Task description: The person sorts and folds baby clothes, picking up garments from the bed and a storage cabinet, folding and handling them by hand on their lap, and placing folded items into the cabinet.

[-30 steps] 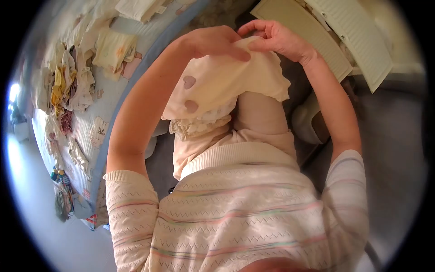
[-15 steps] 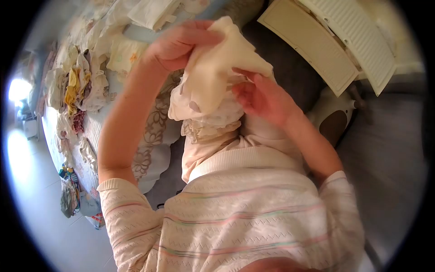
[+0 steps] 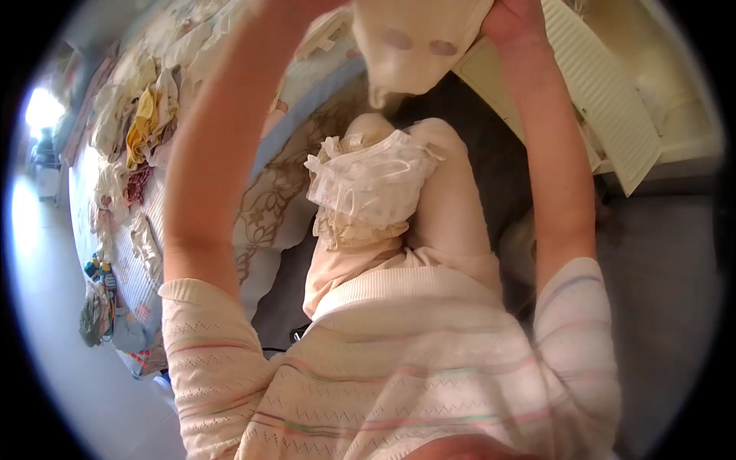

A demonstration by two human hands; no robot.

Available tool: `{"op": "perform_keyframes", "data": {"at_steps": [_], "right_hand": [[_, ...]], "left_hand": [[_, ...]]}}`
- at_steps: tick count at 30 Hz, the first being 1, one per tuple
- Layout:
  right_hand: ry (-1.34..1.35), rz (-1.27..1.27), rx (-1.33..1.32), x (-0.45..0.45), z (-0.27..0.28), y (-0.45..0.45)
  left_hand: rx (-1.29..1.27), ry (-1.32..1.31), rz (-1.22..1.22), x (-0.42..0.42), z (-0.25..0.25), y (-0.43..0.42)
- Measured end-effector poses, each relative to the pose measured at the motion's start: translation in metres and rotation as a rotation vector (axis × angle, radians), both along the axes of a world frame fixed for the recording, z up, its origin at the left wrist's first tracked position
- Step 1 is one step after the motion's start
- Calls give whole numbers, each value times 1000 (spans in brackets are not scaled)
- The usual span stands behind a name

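Note:
A cream cloth garment (image 3: pixel 414 54) with two greyish oval spots hangs spread between my hands at the top edge of the view; its upper part is cut off. My left hand (image 3: pixel 310 6) grips its left side, with the fingers mostly out of frame. On the right side, my right hand (image 3: pixel 517 21) is closed on the cloth's edge. Below, a small pile of white frilly garments (image 3: pixel 376 180) lies on my thigh, with a beige lacy piece (image 3: pixel 356 230) under it.
To the left is a bed with a patterned cover (image 3: pixel 268 192), strewn with small clothes, including a yellow garment (image 3: pixel 142 126). Several socks (image 3: pixel 100 272) lie near its edge. Cream ribbed panels (image 3: pixel 606 92) stand at the upper right. Grey floor (image 3: pixel 652 307) lies to the right.
Both hands have moved up and away from my lap, and apart, spreading the cream garment between them. The white pile on my thigh is now uncovered.

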State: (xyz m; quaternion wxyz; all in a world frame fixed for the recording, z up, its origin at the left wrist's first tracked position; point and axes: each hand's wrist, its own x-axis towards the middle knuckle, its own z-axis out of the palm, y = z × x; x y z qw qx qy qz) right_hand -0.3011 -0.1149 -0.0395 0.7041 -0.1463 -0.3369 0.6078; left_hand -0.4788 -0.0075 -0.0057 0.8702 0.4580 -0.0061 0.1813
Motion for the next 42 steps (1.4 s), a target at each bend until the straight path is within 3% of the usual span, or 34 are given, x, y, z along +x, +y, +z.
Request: {"op": "perform_keyframes", "data": {"at_steps": [4, 7, 10, 15, 19, 21, 27, 31, 35, 36, 37, 40, 42], "right_hand": [[-152, -96, -146, 31, -5, 10], [-267, -222, -236, 46, -9, 6], [-485, -264, -147, 59, -14, 0], [-540, -306, -294, 79, -12, -28], [-509, -249, -376, 87, -31, -43], [-542, -345, -395, 92, -48, -36], [-477, -378, -413, 108, -52, -30], [-582, -450, -446, 71, -29, -75], [-1118, -273, -507, 34, -49, -161], [-891, -213, -565, 14, -62, -183], [-858, -127, -650, 0, -77, -205], [-956, 5, -748, -31, -131, -254], [-1002, -46, -706, -44, -139, -266]], "left_hand": [[-139, -10, 117, 30, -32, -9], [-229, 145, 189, 57, -59, 2], [-208, 133, 238, 78, -75, 7], [110, 86, 340, 74, -70, -19], [31, 207, 420, 69, -76, -43], [-78, 229, 394, 79, -83, -43], [39, 169, 379, 105, -100, -24], [400, 214, 486, 61, -90, -66], [684, 438, 558, -3, -108, -143], [926, 439, 610, -21, -115, -166], [973, 494, 572, -36, -131, -187], [1103, 507, 418, -69, -178, -222], [1205, 433, 400, -75, -188, -230]]}}
